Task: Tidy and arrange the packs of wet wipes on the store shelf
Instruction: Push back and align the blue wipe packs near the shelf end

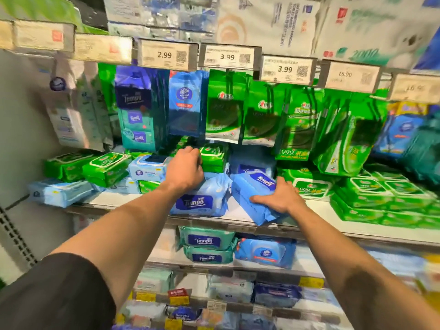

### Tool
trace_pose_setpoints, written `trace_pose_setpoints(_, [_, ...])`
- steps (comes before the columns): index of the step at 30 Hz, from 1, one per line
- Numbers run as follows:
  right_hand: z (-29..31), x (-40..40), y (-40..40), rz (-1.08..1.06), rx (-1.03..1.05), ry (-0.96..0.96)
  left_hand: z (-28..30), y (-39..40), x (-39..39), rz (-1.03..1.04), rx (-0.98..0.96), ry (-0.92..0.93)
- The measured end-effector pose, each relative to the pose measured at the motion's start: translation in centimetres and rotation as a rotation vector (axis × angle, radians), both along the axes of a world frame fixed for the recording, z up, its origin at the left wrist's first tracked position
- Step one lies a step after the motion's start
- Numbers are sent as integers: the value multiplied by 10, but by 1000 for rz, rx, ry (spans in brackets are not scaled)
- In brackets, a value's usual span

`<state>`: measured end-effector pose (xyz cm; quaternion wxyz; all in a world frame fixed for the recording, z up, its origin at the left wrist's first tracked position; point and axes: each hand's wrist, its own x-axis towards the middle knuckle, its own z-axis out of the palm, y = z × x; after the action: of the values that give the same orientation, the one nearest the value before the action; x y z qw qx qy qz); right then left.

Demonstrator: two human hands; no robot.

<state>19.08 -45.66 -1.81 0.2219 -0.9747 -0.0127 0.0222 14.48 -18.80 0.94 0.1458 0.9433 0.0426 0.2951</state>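
Note:
Two blue Tempo wipe packs lie at the front of the white shelf [238, 211]. My right hand [279, 195] rests on the right blue Tempo pack [252, 194], which is tilted, thumb along its front and fingers at its right side. The left blue Tempo pack [200, 201] faces me with its label showing. My left hand [185, 169] reaches over it with curled fingers touching a small green pack [213, 154] stacked behind. Whether those fingers grip the green pack I cannot tell.
Green packs [371, 198] are stacked at the right, green [104, 167] and light blue packs [59, 192] at the left. Hanging packs [226, 108] fill the rail above under price tags [227, 57]. Lower shelves hold more Tempo packs [206, 241].

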Motion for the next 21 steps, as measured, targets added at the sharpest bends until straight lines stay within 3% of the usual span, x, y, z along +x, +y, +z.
trace_pose_setpoints(8, [7,-15,-1,-20,-34,17,-3,-17,-2,-134,-41,11])
trace_pose_setpoints(16, [18,15,19,32,-65,152,-10,-12,-14,-88,-74,24])
trace_pose_setpoints(21, [20,12,31,-2,-131,99,-13,4,-19,-29,-52,26])
